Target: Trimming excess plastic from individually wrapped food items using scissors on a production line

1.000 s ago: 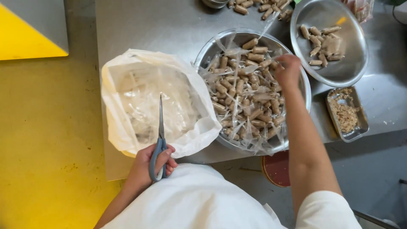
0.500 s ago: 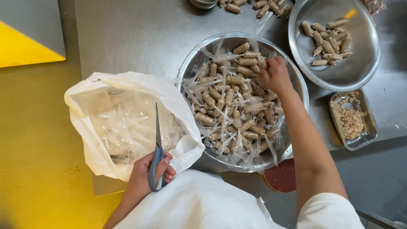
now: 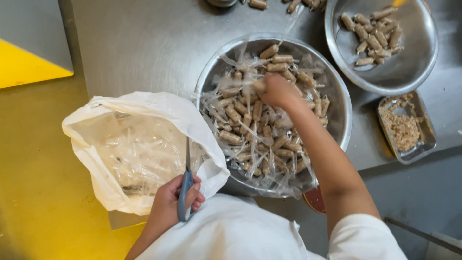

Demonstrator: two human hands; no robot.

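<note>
The fingers (image 3: 192,197) of the left hand (image 3: 169,204) were curled shut around the grey handles of a pair of scissors (image 3: 185,185), blades pointing up and away over a white plastic bag (image 3: 139,144), while the right hand (image 3: 276,91) was bunched down into the sausages, its fingers closed on what looked like one wrapped piece, though the wrapping hid the grip.

The steel counter (image 3: 144,48) carried everything within easy reach of the person's body. On it, at the near edge, sat the large metal bowl (image 3: 337,103), heaped with small brown sausages (image 3: 240,120) tangled in clear plastic wrapping; it was placed straight in front of the chest, probably so the right hand could dig into it without stretching. The white bag lay just beside the bowl on its left, mouth spread wide and partly overhanging the counter edge, with crumpled clear film inside, apparently set open to catch scraps. A second metal bowl (image 3: 409,67), farther right, held a smaller group of bare sausages (image 3: 373,31), kept apart from the wrapped ones. Near it lay a small rectangular tray (image 3: 426,139) of crumbs.
</note>
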